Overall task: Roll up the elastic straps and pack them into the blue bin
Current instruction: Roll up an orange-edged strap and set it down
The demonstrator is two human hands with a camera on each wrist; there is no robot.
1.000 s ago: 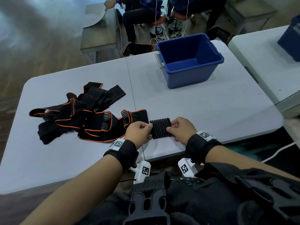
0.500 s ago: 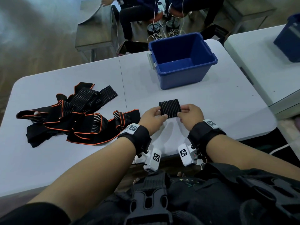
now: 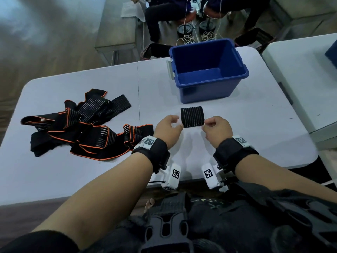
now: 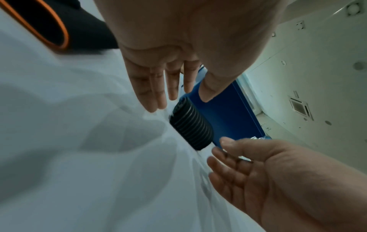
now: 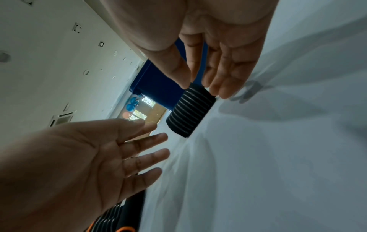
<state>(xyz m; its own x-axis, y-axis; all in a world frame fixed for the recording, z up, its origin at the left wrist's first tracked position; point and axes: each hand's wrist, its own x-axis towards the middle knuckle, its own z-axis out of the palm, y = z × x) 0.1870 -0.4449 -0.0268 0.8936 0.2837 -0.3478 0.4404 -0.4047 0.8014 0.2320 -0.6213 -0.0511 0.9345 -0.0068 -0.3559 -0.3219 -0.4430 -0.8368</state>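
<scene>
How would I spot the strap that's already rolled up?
Find the blue bin on the white table. Just in front of it, between the person's two open hands, lies the rolled strap. It is a tight ribbed black cylinder, unlike the loose orange-edged straps heaped to the left.

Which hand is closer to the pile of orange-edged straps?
Left. The left hand hovers between the pile of straps and the rolled strap; the right hand is beyond the roll, farther away.

White table (image 3: 255,125) bears blue bin (image 3: 206,92), rolled strap (image 3: 192,116), loose straps (image 3: 82,125).
</scene>
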